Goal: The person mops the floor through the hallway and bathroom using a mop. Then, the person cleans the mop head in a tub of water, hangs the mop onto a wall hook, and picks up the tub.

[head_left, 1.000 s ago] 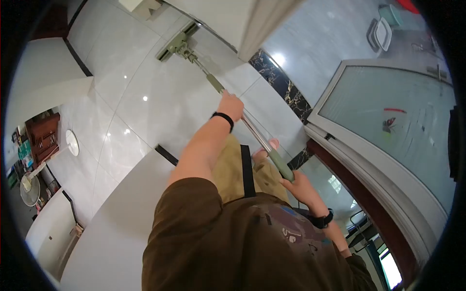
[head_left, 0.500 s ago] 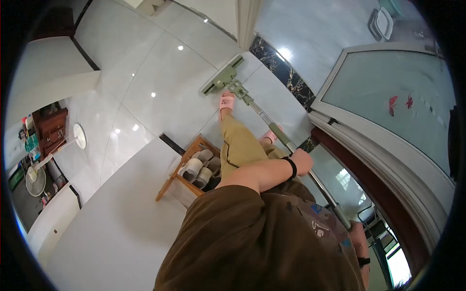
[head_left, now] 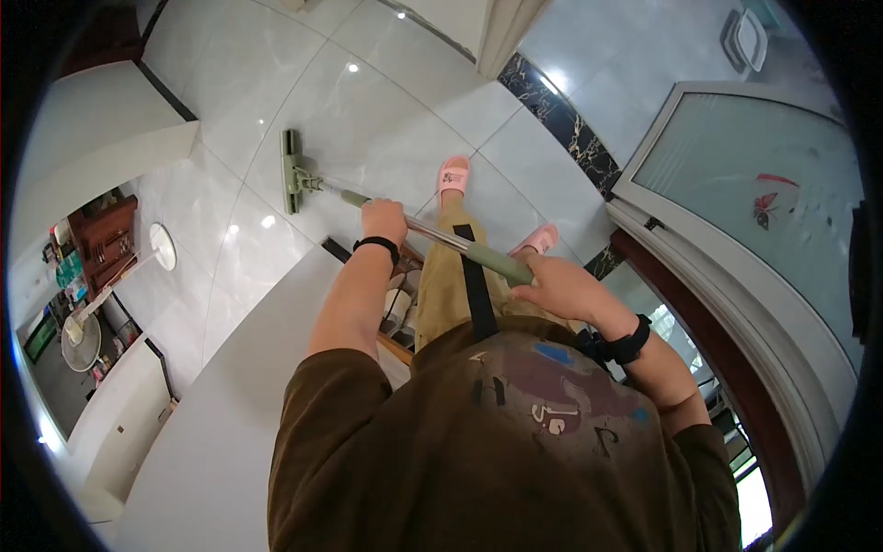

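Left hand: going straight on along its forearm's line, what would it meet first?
Beyond the mop pole in its grip, the left hand seems to have a free way over the tiled floor; its height above that is hard to judge.

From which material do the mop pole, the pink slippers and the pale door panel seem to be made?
Mop pole: probably polished metal; its bare section has a silvery shine.
Pink slippers: perhaps matt moulded plastic or foam, judging by their smooth, rounded look; which one, I cannot tell.
Door panel: likely frosted glass, since it looks smooth, greenish and cloudy; plastic remains possible.
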The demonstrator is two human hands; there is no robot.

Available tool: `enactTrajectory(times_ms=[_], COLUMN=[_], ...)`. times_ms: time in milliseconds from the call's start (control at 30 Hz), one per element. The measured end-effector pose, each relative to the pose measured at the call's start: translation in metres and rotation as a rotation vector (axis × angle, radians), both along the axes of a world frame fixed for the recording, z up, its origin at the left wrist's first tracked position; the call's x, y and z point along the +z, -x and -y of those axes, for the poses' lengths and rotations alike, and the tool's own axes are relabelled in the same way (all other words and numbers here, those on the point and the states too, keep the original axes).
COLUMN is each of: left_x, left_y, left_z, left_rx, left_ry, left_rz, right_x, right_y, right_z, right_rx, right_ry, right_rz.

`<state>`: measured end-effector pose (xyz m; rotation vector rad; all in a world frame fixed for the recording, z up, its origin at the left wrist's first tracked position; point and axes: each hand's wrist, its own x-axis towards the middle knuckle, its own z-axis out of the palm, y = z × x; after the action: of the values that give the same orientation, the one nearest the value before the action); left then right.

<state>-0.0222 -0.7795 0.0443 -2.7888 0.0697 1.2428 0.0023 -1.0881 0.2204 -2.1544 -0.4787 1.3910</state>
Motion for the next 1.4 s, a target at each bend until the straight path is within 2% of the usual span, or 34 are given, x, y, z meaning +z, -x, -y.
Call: enactTrajectory(times_ms=[100,167,233,267,333,367,433,467,533,633,700,733,767,800,833,933,1000,1067,1133,1200,1267,1400], left_x=[-0.008,-0.016,-0.012,-0.002,0.041,0.045,0.062,0.078,0.089,0.121,0.139,0.141,0.142,0.143,0.147,0.142,0.128,0.087,0.066,0.043,0.027,0.049], left_y=[0.009,0.021,0.034,0.036,0.028,0.037,0.041,0.035,0.037,0.019,0.003,-0.002,-0.002,-0.004,-0.004,0.001,0.009,0.028,0.044,0.066,0.075,0.057], left_z=[0.037,0.093,0.158,0.190,0.256,0.283,0.338,0.366,0.415,0.462,0.474,0.473,0.468,0.460,0.448,0.412,0.379,0.340,0.294,0.254,0.233,0.271], left_rx=[0.011,0.000,-0.071,-0.141,-0.112,-0.128,-0.246,-0.352,-0.290,-0.369,-0.324,-0.294,-0.279,-0.262,-0.187,-0.103,-0.022,0.014,0.042,0.007,0.005,-0.065], left_ry=[0.032,0.119,0.265,0.360,0.490,0.631,0.755,0.734,0.831,0.905,0.919,0.912,0.953,0.947,0.948,0.923,0.838,0.812,0.663,0.560,0.410,0.467], left_rz=[-0.050,-0.074,-0.064,-0.065,-0.178,-0.070,-0.064,-0.165,-0.177,-0.093,-0.076,-0.069,0.040,0.038,0.047,0.114,0.120,0.195,0.104,0.162,-0.023,-0.075], right_x=[0.022,0.039,0.076,0.095,0.122,0.140,0.188,0.205,0.233,0.267,0.284,0.289,0.295,0.297,0.296,0.286,0.257,0.224,0.191,0.148,0.134,0.153], right_y=[0.010,0.022,0.037,0.041,0.070,0.084,0.096,0.108,0.122,0.121,0.109,0.101,0.093,0.086,0.087,0.069,0.061,0.056,0.056,0.067,0.075,0.076], right_z=[0.038,0.089,0.141,0.165,0.221,0.243,0.265,0.284,0.305,0.321,0.325,0.317,0.315,0.315,0.329,0.317,0.298,0.269,0.242,0.229,0.204,0.242], right_rx=[-0.089,-0.097,-0.233,-0.193,-0.274,-0.314,-0.411,-0.461,-0.524,-0.519,-0.458,-0.571,-0.575,-0.581,-0.439,-0.291,-0.366,-0.283,-0.193,-0.099,0.005,-0.042], right_ry=[0.052,0.191,0.301,0.372,0.451,0.526,0.668,0.677,0.783,0.844,0.851,0.868,0.794,0.720,0.676,0.634,0.591,0.488,0.374,0.267,0.374,0.351], right_rz=[0.041,0.041,0.054,0.038,0.120,0.141,0.087,0.110,0.156,0.298,0.408,0.391,0.382,0.370,0.534,0.567,0.468,0.386,0.321,0.332,0.279,0.404])
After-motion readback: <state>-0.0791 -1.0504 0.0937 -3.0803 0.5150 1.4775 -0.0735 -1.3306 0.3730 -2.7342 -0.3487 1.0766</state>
